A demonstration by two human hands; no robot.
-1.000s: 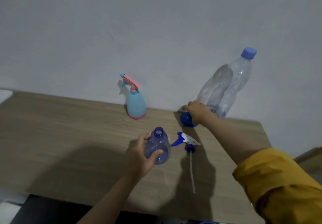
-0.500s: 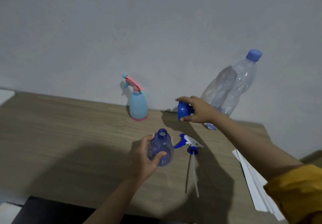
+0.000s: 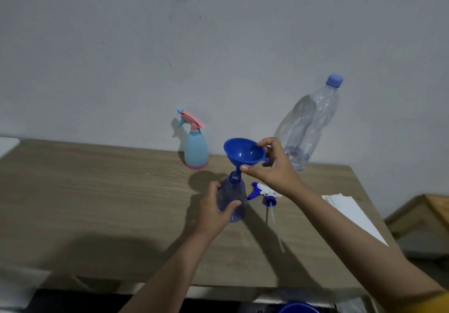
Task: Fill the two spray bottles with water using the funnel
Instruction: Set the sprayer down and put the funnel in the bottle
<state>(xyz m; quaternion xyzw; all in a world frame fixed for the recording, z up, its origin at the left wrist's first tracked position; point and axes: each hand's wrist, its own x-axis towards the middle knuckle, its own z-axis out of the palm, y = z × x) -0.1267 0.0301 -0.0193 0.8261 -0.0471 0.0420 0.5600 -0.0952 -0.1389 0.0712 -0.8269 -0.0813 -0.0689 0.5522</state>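
My left hand [image 3: 215,211] grips the translucent blue spray bottle [image 3: 232,197], which stands uncapped on the wooden table [image 3: 97,191]. My right hand [image 3: 273,166] holds the blue funnel [image 3: 244,153] by its rim and lower cone, with the spout at the bottle's open neck. The bottle's blue-and-white trigger head [image 3: 263,191] lies on the table just right of it, its tube pointing toward me. A light-blue spray bottle with a pink trigger [image 3: 195,146] stands capped by the wall. A large clear water bottle [image 3: 309,124] with a blue cap leans against the wall at the right.
Folded white paper [image 3: 352,213] lies near the table's right edge. A wooden piece of furniture [image 3: 422,220] stands beyond that edge. A blue round rim [image 3: 297,308] shows below the table's front edge. A white object [image 3: 7,143] sits at the far left.
My right hand has lifted the funnel from beside the water bottle and brought it left, turned upright, over the blue bottle's neck. My left hand has kept its hold on the bottle.
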